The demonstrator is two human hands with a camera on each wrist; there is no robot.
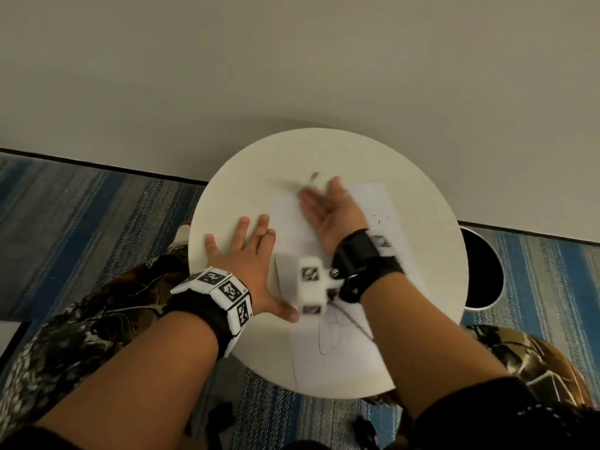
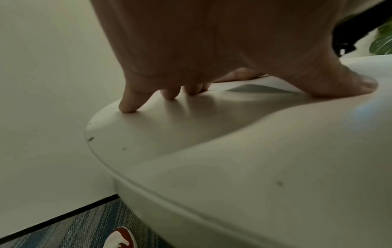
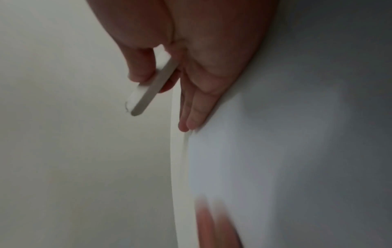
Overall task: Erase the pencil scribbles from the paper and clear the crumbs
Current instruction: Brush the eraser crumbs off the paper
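A white paper sheet (image 1: pixel 328 358) lies on the round white table (image 1: pixel 227 196), with pencil scribbles (image 1: pixel 334 332) near its front and dark crumbs (image 1: pixel 380 219) at its far right. My left hand (image 1: pixel 246 251) lies flat, fingers spread, on the table and the sheet's left edge; in the left wrist view the fingertips (image 2: pixel 127 107) touch the table top. My right hand (image 1: pixel 328 209), blurred by motion, pinches a flat white eraser (image 3: pixel 148 94) between thumb and forefinger. Its other fingers (image 3: pixel 191 117) are straight and touch the paper (image 3: pixel 265 159). A blurred streak lies on the table just beyond that hand.
A round bin (image 1: pixel 480 271) with a dark inside stands on the floor to the table's right. The wall runs close behind the table. Striped blue carpet (image 1: pixel 81 206) surrounds it. A shoe (image 2: pixel 120 238) shows below the table's left edge.
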